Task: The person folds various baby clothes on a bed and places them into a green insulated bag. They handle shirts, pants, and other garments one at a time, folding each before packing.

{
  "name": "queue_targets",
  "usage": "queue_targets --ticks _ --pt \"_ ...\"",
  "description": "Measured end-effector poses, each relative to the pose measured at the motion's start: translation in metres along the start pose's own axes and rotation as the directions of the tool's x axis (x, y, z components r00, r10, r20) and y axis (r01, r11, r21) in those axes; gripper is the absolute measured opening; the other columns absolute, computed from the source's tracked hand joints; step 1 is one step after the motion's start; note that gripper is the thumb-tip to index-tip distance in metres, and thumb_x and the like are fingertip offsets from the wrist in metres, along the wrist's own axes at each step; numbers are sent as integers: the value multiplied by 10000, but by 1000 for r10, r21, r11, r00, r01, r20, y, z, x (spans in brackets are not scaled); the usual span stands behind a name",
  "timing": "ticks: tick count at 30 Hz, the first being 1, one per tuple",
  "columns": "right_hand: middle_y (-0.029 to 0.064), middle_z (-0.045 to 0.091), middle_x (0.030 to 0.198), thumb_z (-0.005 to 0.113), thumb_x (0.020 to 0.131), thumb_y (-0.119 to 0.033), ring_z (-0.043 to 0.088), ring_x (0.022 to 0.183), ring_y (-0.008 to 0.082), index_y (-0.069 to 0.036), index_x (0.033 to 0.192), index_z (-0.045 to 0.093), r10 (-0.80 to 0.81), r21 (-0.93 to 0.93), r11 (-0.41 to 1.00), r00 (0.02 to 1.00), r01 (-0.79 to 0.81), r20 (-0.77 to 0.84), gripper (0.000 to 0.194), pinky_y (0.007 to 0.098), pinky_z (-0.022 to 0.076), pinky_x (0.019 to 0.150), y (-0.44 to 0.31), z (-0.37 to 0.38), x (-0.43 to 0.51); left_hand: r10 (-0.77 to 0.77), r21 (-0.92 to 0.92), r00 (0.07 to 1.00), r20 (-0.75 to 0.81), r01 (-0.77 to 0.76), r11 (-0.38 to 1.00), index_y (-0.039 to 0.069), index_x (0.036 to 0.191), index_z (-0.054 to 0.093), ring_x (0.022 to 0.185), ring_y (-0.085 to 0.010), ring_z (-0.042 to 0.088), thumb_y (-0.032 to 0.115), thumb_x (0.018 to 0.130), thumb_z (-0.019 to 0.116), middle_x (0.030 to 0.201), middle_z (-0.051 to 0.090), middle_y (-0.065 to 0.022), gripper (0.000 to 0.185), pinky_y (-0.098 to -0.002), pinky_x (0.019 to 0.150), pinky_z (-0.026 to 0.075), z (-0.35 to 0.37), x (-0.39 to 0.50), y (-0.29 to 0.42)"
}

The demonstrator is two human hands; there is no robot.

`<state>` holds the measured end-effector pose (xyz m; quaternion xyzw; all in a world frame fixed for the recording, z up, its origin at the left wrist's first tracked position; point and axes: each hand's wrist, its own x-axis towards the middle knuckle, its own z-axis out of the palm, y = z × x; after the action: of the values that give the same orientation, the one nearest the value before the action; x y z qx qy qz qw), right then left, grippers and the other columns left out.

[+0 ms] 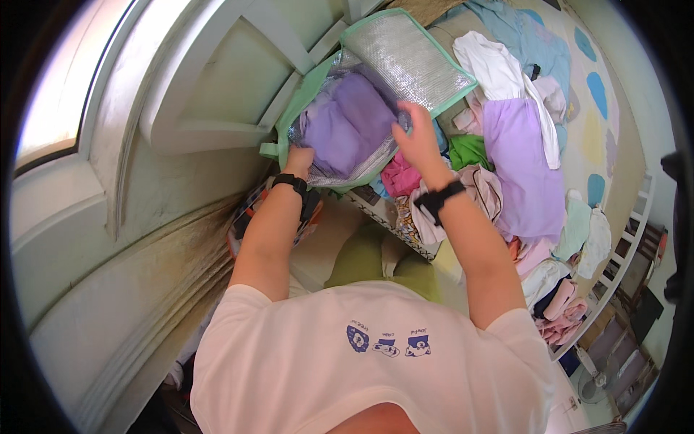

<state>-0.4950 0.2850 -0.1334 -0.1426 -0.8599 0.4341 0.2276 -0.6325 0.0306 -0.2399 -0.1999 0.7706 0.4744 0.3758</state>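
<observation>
An insulated bag with green trim [320,81] and a silver foil lining stands in front of me, its foil-lined lid [404,59] folded back to the right. Folded purple fabric [352,119] fills much of the inside. My left hand [299,160] is at the near left rim, against the purple fabric; its fingertips are hidden, so its grip is unclear. Over the right side of the bag, my right hand [420,138] has thumb and fingers apart, with nothing visible between them. Both wrists wear black straps.
A purple-and-white garment [523,163] lies on the bed to the right. Pink cloth [401,174], green cloth [470,152] and several other clothes are piled around it. A pale panelled door [227,81] borders the left. A white bed rail [612,276] and fan [596,377] are at far right.
</observation>
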Motion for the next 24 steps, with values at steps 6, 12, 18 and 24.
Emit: queue_targets --ticks 6,12,18,24 --pt "148 546 1038 564 760 -11 546 984 320 -33 1022 552 311 22 950 949 -312 56 263 370 453 830 11 -29 -119 193 192 963 -186 -157 969 -24 1461 101 1269 -374 400 197 736 708 1394 386 -236 971 -392 1041 365 18 33 -11" --pt "118 546 1014 577 761 -36 587 887 234 -58 1023 581 651 8 759 759 -651 8 263 338 484 705 39 -45 -216 237 761 962 -140 -48 646 156 1488 168 1379 -430 200 402 763 630 1499 192 -262 894 -457 1132 207 20 43 25" --pt "154 535 1019 606 770 -88 609 796 240 -44 1059 570 824 -174 531 553 -829 -122 295 334 489 724 69 -64 -311 298 917 896 330 -379 125 236 1382 446 1396 -355 219 474 795 563 1499 256 -203 644 -472 1122 215 63 25 23" --pt "223 570 1052 650 780 -177 577 934 364 -16 1126 534 873 10 341 313 -940 -374 398 416 473 817 92 -81 -347 547 713 745 382 -614 339 84 1236 568 1260 -342 410 272 802 594 1324 485 -192 474 -408 1026 363 85 12 56"
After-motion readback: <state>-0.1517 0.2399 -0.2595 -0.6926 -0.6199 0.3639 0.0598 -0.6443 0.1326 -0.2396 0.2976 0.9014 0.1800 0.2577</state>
